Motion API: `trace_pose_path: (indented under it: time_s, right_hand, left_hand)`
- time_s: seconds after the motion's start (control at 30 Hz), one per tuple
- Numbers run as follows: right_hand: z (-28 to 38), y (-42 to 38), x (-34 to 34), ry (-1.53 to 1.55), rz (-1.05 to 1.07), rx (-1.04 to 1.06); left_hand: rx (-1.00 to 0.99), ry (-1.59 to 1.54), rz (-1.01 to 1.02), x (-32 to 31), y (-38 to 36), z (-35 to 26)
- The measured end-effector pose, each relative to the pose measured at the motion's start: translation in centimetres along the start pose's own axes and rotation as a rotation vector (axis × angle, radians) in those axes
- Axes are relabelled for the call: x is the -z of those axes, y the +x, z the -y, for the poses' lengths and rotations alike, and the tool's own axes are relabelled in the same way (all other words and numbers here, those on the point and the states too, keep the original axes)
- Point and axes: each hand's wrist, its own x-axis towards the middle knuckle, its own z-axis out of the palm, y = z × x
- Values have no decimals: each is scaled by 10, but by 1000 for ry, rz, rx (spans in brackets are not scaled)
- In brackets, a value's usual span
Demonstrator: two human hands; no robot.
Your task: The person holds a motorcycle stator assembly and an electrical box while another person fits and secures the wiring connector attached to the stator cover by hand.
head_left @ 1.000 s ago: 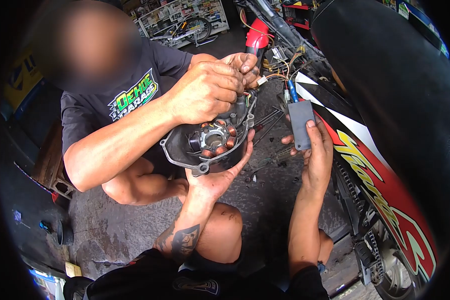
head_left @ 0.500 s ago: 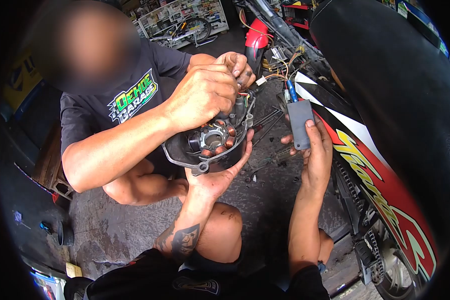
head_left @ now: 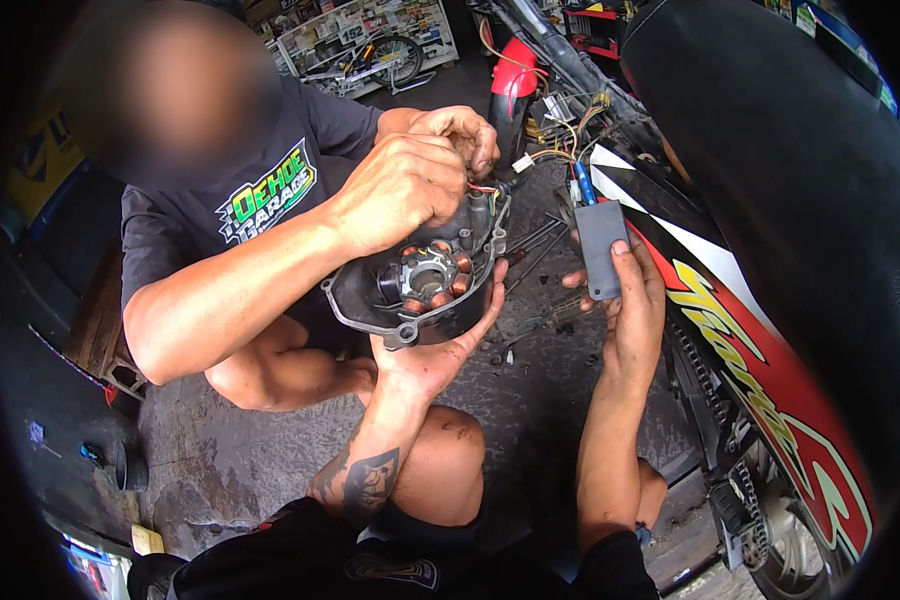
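My left hand [head_left: 432, 362] supports a dark engine cover [head_left: 370, 318] from below, its fingers along the right side. Inside the cover sits a stator [head_left: 429, 280] with copper coils around a round hole. In my right hand [head_left: 632, 310] is a flat grey rectangular box [head_left: 602, 250], gripped between thumb and fingers, with a blue connector [head_left: 584, 184] and wires at its top. A co-worker's two hands [head_left: 425, 180] are above the cover's upper part, close to thin coloured wires [head_left: 482, 187]; what their fingertips hold is hidden.
A motorcycle with a red, white and black side panel [head_left: 740, 340] and black seat [head_left: 770, 130] stands at right. Loose wiring [head_left: 570, 130] hangs at its frame. Screwdrivers [head_left: 530, 242] and small parts lie on the dark floor [head_left: 270, 460]. The co-worker crouches opposite, at left.
The co-worker's hands have shifted slightly left and away from the cover's top edge, showing more of the wires. My two hands, the cover and the grey box look still.
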Motion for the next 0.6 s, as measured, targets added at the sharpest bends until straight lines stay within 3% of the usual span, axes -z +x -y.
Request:
trace_pose_path:
  time_s: [0.6]
  right_hand:
    - [0,-1,-1,-6,-6,-3]
  left_hand:
    - [13,-3,-1,0,-1,1]
